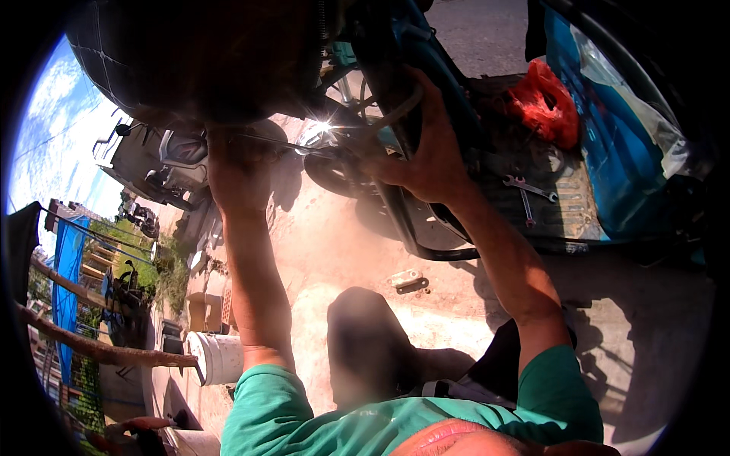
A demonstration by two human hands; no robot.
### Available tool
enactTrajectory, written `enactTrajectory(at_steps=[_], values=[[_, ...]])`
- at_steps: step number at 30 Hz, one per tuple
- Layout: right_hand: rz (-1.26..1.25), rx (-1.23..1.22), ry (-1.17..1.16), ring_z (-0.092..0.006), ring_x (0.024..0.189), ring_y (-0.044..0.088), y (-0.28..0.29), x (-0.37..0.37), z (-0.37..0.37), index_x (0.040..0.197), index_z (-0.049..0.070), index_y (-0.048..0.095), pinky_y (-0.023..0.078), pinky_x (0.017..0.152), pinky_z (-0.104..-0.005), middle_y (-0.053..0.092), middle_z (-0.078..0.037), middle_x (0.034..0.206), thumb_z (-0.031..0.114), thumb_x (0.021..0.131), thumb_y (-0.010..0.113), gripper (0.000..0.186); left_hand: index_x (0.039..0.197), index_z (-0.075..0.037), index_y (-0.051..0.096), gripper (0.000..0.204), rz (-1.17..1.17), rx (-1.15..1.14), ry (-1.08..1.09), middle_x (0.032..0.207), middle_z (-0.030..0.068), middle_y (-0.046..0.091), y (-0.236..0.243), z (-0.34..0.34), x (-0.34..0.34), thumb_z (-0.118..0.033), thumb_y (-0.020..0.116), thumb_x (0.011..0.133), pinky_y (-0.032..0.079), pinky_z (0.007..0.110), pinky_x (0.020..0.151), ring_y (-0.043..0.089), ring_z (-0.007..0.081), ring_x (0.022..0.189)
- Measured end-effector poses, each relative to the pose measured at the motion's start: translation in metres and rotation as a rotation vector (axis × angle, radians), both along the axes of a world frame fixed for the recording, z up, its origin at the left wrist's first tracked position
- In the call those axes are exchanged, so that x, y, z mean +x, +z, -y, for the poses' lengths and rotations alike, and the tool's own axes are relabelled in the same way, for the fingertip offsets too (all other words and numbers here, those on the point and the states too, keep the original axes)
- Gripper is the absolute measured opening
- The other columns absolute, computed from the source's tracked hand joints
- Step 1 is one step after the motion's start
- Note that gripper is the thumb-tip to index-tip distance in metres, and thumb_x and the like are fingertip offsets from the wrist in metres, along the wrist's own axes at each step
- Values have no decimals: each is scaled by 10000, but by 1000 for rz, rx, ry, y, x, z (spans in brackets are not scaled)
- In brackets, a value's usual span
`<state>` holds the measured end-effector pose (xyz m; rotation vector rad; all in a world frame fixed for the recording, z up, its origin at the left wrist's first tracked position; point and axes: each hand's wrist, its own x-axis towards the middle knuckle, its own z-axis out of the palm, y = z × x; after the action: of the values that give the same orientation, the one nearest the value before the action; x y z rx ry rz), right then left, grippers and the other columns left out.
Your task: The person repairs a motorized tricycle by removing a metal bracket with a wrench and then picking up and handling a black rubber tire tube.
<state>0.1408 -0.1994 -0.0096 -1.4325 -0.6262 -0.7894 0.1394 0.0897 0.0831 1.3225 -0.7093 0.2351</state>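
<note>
In the shade under the dark seat (198, 53) of a vehicle, my left hand (236, 163) is raised, its fingers largely hidden in shadow beside a thin metal rod (277, 142). My right hand (426, 159) reaches up at the black metal frame (403, 232), thumb and fingers curved around dark parts near a bent tube (399, 110); what exactly it grips is hard to make out. Glare off shiny metal sits between my hands. On the ridged footboard (578, 205) to the right lie wrenches (530, 188).
A red plastic bag (547, 102) sits by blue panels (623, 167). A small metal plate (405, 280) with small pieces lies on the ground below. At left are parked vehicles (167, 159), a white bucket (217, 357), poles (106, 349) and a blue tarp (65, 289).
</note>
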Motion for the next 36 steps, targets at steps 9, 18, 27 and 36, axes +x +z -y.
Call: enactTrajectory(at_steps=[9, 18, 27, 36], values=[[4, 7, 23, -276, 1252, 520, -1, 1, 4, 1506, -5, 272, 404, 1088, -393, 511, -176, 1351, 288, 611, 902, 1133, 1224, -11, 555, 267, -451, 14, 319, 935, 103, 648, -148, 105, -53, -89, 461, 986, 507, 311, 656, 622, 164, 779], [9, -11, -20, -280, 1271, 517, 0, -1, 2, 1513, 7, 265, 404, 1097, -399, 507, -182, 1368, 294, 626, 906, 1131, 1217, 27, 562, 554, 390, 643, 228, 1074, 200, 645, -54, 134, -181, 65, 761, 702, 532, 370, 724, 635, 272, 932], [-12, -1, 14, -285, 1279, 504, 2, -1, 3, 1519, 15, 259, 400, 1100, -397, 482, -186, 1382, 288, 611, 901, 1145, 1130, -39, 564, 497, -19, -128, -163, 670, 36, 434, 43, 77, -75, -477, 334, 1089, 349, 279, 507, 446, 156, 575], [-5, 20, 49, -271, 1278, 492, 3, -1, 4, 1519, 11, 250, 391, 1106, -393, 480, -174, 1373, 265, 614, 889, 1136, 1187, -52, 609, 341, -666, -273, -181, 1006, 106, 688, -99, 75, -16, -299, 418, 1052, 495, 301, 583, 658, 225, 818]])
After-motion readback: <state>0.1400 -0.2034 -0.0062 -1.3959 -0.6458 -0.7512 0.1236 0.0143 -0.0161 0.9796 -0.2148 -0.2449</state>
